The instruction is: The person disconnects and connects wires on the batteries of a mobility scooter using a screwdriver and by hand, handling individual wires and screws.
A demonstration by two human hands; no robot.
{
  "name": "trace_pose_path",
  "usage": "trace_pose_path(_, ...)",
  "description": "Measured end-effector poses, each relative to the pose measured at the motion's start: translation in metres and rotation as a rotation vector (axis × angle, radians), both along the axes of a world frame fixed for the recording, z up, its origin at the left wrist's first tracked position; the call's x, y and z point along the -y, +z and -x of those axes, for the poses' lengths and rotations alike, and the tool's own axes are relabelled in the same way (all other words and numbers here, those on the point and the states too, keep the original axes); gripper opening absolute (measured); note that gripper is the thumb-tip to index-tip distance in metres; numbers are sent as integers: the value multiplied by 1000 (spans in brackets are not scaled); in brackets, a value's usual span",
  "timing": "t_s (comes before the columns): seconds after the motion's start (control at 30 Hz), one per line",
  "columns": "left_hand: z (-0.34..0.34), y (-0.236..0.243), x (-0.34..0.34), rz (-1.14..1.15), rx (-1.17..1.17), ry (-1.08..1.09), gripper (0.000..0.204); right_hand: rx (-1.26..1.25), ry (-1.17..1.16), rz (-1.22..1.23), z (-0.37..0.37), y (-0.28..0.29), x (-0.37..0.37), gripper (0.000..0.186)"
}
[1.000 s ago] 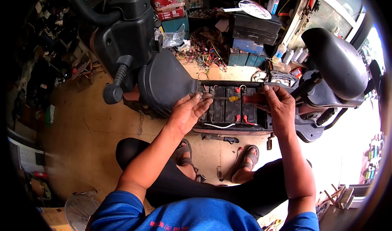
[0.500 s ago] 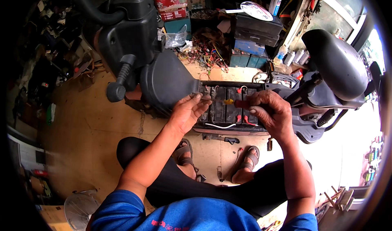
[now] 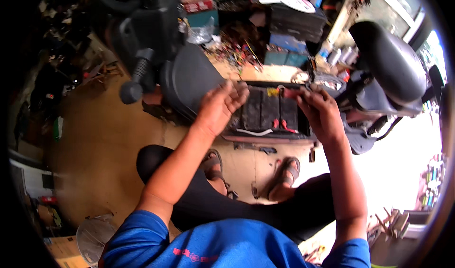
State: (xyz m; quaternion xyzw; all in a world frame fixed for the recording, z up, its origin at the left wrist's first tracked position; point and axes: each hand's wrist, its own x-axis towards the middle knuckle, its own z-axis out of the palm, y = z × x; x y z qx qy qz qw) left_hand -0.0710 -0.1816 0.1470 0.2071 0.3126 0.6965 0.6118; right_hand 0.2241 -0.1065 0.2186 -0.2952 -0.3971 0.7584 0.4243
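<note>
In my right hand [image 3: 320, 108], closed, is a screwdriver with a red and yellow handle [image 3: 273, 92], held level above the batteries. Its thin shaft is lost in blur. My left hand [image 3: 219, 104] faces it, palm up, with curled fingers at about the same height; what they pinch is too blurred to make out. Below both hands, several black batteries [image 3: 270, 109] sit side by side in the open footboard compartment of an electric scooter. Red terminal covers [image 3: 284, 124] show on their near side, and a white wire [image 3: 255, 131] runs along the near edge.
The scooter's black front panel [image 3: 192, 76] rises at left, its seat [image 3: 391, 64] at right. Behind lie loose coloured wires [image 3: 239, 52], a black case [image 3: 296, 24] and spray cans [image 3: 348, 55]. My sandalled feet [image 3: 286, 178] rest on the floor before the scooter.
Both hands and the screwdriver have moved up and away from me over the batteries. The whole view has shifted slightly, and the hands are now blurred.
</note>
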Motion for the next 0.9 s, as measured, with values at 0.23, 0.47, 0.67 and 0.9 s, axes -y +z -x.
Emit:
trace_pose_path(0.23, -29, -29, 18, 379, -438, -290, 43, -86, -84, -81, -20, 19, -3, 30)
trace_pose_path(0.47, -66, -123, 36, 688, -195, -285, 37, -115, -80, -76, -20, 20, -5, 24)
trace_pose_path(0.67, -65, -123, 14, 637, -458, -1, 13, 22, -104, -87, -14, 20, 0, 26)
trace_pose_path(0.9, -47, -136, 11, 488, -190, 154, 2, 257, -59, -261, -11, 7, 12, 24)
